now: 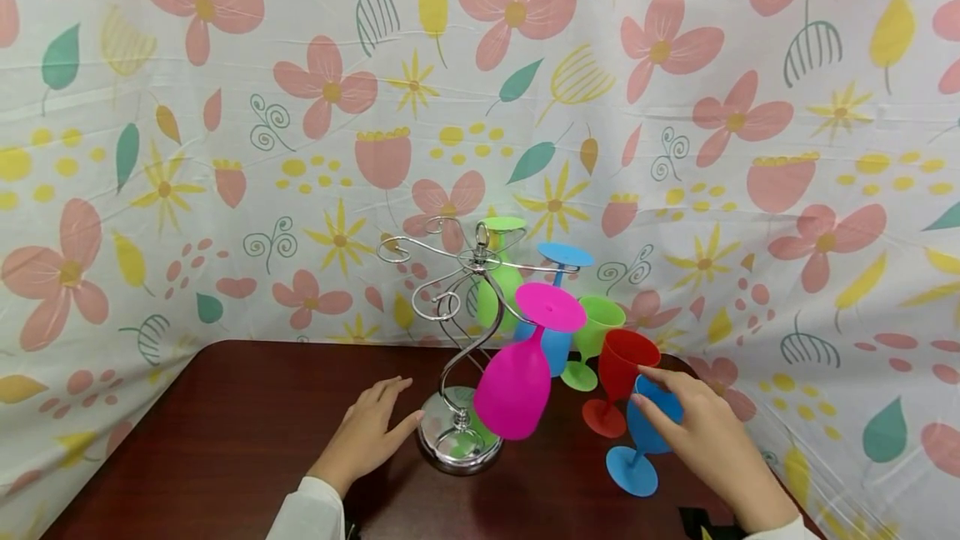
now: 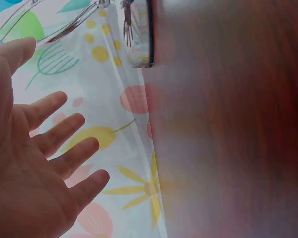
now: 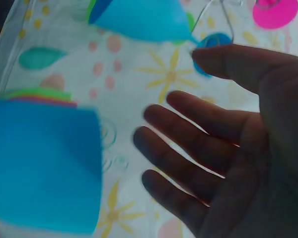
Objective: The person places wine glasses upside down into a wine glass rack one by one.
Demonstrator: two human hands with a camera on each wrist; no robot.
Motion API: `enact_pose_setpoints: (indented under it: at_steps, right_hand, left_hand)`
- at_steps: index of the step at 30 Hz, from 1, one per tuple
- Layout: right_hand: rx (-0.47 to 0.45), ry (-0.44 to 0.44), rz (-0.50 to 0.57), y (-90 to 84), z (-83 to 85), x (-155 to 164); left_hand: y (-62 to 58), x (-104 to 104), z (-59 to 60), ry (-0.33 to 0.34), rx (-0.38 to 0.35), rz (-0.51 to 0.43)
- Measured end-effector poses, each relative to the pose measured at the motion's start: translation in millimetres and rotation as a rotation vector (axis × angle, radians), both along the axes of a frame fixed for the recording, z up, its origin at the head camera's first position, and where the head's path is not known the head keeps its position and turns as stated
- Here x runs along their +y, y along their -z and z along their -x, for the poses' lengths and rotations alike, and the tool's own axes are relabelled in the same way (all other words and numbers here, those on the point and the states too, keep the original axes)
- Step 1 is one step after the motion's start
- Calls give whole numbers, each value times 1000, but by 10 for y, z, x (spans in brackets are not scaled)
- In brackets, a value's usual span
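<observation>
Blue goblet [image 1: 647, 432] faces right hand [image 1: 708, 440], fingers spread; left hand [image 1: 371, 432] flat, fingers relaxed, beside rack [image 1: 459, 440].

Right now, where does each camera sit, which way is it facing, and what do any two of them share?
Head: worn high, looking forward and down at the table, chrome rack, magenta glass; shows left hand and right hand.
Left wrist: along the open left palm toward the rack's base.
Right wrist: past the open right palm toward the blue glass.
Shared: head and right wrist both show the blue glass by the fingers.
</observation>
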State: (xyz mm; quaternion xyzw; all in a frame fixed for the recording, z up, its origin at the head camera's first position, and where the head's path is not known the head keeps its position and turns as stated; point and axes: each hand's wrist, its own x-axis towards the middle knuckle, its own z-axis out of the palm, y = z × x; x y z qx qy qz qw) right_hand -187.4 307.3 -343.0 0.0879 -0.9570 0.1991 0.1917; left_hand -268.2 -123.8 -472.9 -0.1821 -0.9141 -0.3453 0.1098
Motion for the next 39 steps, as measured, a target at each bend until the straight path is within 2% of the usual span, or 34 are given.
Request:
enact_pose_setpoints:
  at_steps: [7, 11, 24, 28, 33, 36, 39]
  right_hand:
    - [-182, 26, -76, 66, 61, 245]
    - [-221, 43, -120, 99, 71, 289]
    - [-47, 2, -195, 216, 72, 290]
    - [15, 20, -197, 243, 26, 279]
    - [59, 54, -131, 252, -56, 261]
    - [55, 30, -17, 265, -92, 257]
    - [3, -13, 128, 285, -96, 244]
  left_hand:
    - [-41, -70, 0, -9, -39, -1]
    - [-53, -89, -1, -16, -43, 3]
    - [-59, -138, -6, -29, -61, 14]
    - [-58, -145, -11, -29, -63, 13]
    - [-63, -154, -12, -32, -58, 11]
    - [-76, -156, -10, -34, -46, 11]
    - [-94, -155, -9, -31, -20, 14]
